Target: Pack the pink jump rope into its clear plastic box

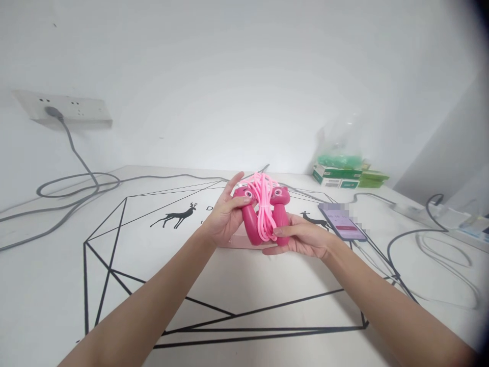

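White worktop (275, 290), seen from its near side. Black printed lines run between the 2 forearms up to the hands. The wider side room is at left, between forearm and cable loops; the right is tighter, 1 phone (346, 224) lying just beyond the wrist. Above the worktop's middle, 2 hands hold 1 jump rope (263, 221): 2 dark pink handles (281, 216) with animal-face heads flank a light pink cord, bundled and tied at its middle. The left hand (227, 216) grips the left handle near its head; the right hand (305, 237) grips the right handle's lower end. Behind them is 1 pale pink item (233, 240), mostly hidden. Toward the far right corner, 1 plastic bag (340, 148) rests on green-and-white boxes (336, 173), count unclear. Beyond the far edge, 1 socket panel (89, 111) holds 1 plug (53, 112).
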